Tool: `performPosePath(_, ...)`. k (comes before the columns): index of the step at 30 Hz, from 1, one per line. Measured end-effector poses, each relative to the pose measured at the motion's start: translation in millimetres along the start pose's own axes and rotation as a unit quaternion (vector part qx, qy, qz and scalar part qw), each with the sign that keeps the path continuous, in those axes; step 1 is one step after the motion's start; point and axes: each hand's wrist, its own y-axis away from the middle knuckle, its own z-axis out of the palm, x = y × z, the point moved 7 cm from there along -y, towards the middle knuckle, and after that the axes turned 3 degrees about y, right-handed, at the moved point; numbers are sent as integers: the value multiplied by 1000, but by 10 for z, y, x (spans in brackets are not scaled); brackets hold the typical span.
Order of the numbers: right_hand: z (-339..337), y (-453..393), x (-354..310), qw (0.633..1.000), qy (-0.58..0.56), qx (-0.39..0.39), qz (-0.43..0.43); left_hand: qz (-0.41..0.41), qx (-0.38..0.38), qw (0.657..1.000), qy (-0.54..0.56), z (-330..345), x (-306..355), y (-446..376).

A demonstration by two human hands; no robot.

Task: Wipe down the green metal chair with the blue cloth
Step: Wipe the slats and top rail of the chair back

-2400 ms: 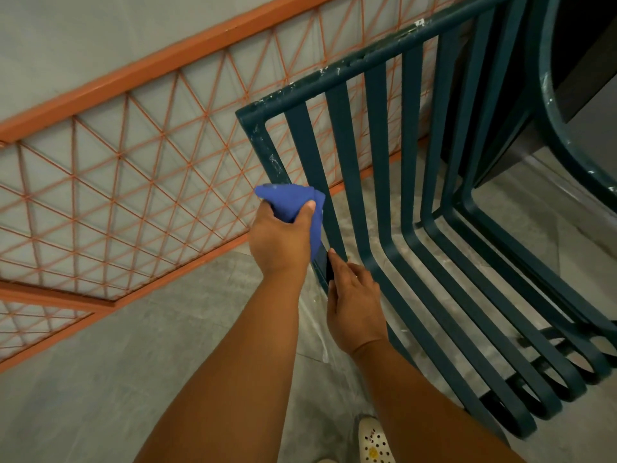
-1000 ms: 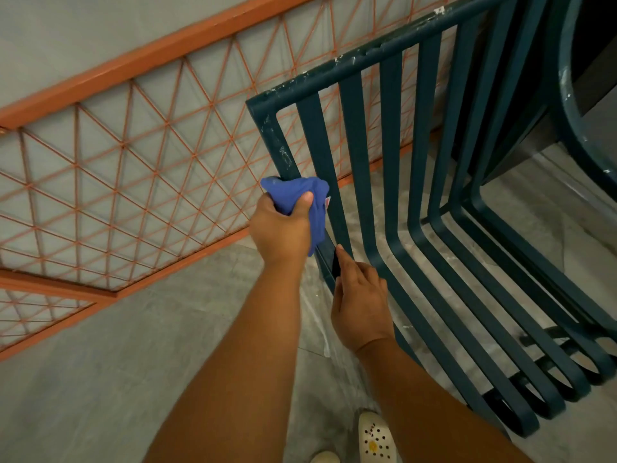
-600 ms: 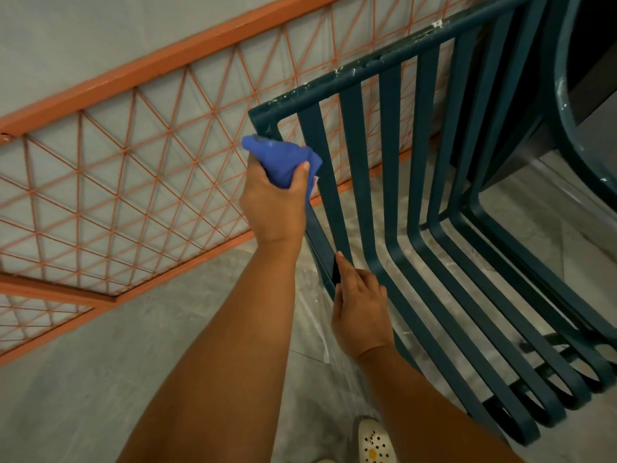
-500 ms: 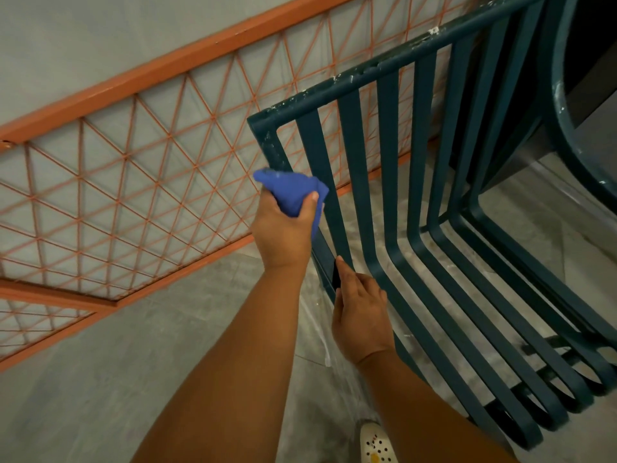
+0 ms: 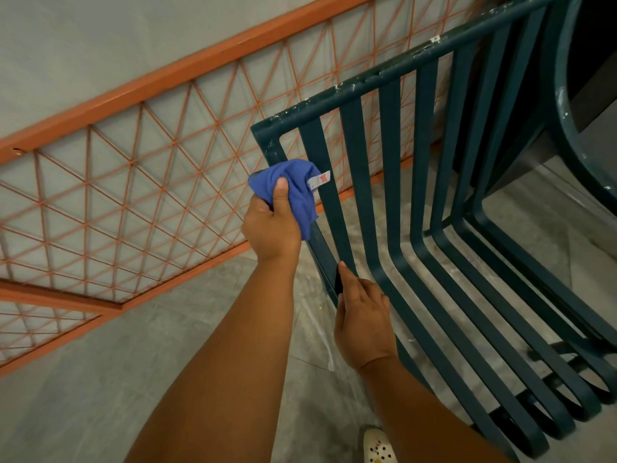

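Green metal chair (image 5: 420,228): slatted back and seat, standing on the grey floor (image 5: 83,379) beside an orange lattice railing (image 5: 133,182). White flecks dot its top rail and left upright.

Cloth (image 5: 293,188): blue, bunched, white tag sticking out on its right side. I see it pressed against the chair's left upright, below the top left corner.

Left hand (image 5: 272,225): fingers curled tight round the cloth, thumb on top. Clamped, as far as I can judge.

Right hand (image 5: 362,319): grips the left edge of the frame where back bends into seat, thumb lying along the bar, fingers wrapped out of sight behind it.

Shoe (image 5: 379,447): white, at the bottom edge, close to the chair's front left corner.

Risks, as I judge them:
- Cloth is a small wad; a hard stroke along the narrow upright could let it roll off the bar, so knuckles rub bare metal instead.
- Loose tag and hanging tail could catch between upright and first slat and tug the cloth free.
- Flecks may be dried paint, not dirt; rubbing them could waste effort or fray the cloth.
- A downward stroke runs toward my right thumb; the hands may collide.
- If the right hand loosens, pushing on the upright could shift the chair toward the railing.
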Motion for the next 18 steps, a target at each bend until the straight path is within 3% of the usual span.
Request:
performPosePath(5, 8, 1, 4, 1000, 1, 8, 2, 64, -50, 997, -12, 72, 229, 37)
performPosePath(9, 35, -4, 43, 1000, 2, 1, 7, 96, -8, 994, -43, -18, 298, -126)
performPosePath(18, 59, -9, 62, 1000, 2, -14, 17, 106, 22, 994, 25, -34, 389, -202)
